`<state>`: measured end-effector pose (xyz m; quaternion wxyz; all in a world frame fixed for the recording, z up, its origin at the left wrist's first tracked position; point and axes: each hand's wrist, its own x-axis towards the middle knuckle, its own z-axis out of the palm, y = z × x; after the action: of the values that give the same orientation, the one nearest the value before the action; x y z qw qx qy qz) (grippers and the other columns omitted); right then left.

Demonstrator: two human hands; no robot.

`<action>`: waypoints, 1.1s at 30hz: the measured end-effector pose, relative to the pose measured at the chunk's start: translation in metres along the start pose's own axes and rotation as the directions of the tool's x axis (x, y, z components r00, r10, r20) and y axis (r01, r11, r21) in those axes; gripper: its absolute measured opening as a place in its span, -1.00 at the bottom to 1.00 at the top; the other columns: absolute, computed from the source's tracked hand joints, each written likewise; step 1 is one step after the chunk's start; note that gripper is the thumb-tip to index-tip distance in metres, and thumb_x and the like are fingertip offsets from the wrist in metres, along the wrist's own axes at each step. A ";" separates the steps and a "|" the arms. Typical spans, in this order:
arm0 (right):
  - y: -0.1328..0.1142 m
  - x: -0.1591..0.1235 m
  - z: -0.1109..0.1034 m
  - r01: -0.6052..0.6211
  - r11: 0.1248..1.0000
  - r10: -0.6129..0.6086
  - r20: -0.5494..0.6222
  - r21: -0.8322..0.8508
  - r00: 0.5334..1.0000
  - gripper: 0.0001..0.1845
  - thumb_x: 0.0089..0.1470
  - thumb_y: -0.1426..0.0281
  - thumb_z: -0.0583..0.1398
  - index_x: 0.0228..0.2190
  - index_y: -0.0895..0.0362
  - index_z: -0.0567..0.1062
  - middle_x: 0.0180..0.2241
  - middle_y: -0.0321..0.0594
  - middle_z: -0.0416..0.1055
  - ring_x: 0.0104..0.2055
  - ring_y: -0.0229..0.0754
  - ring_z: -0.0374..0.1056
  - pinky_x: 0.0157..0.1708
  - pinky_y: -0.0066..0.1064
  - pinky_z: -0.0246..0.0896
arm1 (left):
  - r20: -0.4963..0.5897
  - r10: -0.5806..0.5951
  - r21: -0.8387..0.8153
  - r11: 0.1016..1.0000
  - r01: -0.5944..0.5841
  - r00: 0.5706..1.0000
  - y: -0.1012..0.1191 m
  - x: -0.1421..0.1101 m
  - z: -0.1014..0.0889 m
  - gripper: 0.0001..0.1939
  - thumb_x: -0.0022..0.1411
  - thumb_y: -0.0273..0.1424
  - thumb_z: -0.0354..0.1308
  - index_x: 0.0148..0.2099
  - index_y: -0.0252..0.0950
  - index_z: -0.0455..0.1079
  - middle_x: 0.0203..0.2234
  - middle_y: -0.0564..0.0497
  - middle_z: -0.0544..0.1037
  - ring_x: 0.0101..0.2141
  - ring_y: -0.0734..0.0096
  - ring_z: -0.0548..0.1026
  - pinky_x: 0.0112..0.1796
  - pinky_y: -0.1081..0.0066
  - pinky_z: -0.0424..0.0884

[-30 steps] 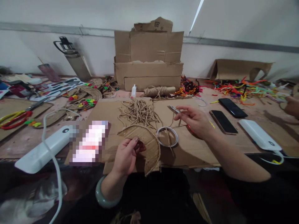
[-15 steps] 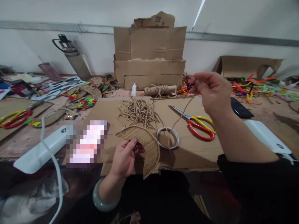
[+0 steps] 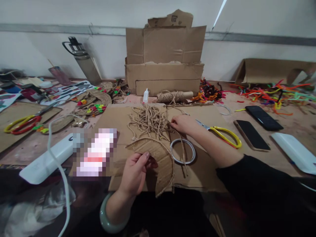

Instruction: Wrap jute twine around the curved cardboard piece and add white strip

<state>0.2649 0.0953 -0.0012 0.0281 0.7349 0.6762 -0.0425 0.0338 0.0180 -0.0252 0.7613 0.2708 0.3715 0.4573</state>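
Note:
My left hand (image 3: 135,171) is closed on a curved piece of cardboard (image 3: 160,154), thumb on top, above the cardboard sheet. Twine (image 3: 172,158) runs along the curved outer edge of this piece. My right hand (image 3: 182,124) reaches to the right side of a loose heap of cut twine (image 3: 149,121), its fingers pinched on twine there; the fingertips are partly hidden. A white ring (image 3: 194,154) lies under my right forearm, with strands of twine across it. Scissors (image 3: 228,131) with yellow and red handles are partly behind that forearm.
A white-capped small bottle (image 3: 145,96) and a twine spool (image 3: 172,96) stand before a folded cardboard form (image 3: 168,72). Two dark phones (image 3: 264,118) and a white device (image 3: 293,153) lie right. At left are a white device (image 3: 46,161), its cable, and more scissors (image 3: 24,125).
My right hand has come down and left from its raised position, where it held up a strand of twine, to the twine heap. My left hand still holds the cardboard piece.

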 end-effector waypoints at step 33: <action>0.026 0.010 -0.004 -0.183 0.981 0.185 0.027 -0.065 0.982 -0.48 0.10 0.10 -0.02 -0.28 0.22 0.55 -0.24 0.15 0.51 -0.19 0.07 0.42 -0.28 -0.24 0.21 | -0.009 -0.010 0.000 1.000 0.010 1.000 0.000 0.000 0.000 -0.76 -0.15 -0.33 0.37 -0.60 -0.34 0.39 -0.67 0.05 0.48 -0.58 0.47 0.44 -0.51 0.45 0.42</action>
<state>0.2916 0.1032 0.0015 0.0661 0.7922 0.6059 -0.0308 0.0341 0.0177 -0.0254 0.7619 0.2671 0.3761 0.4546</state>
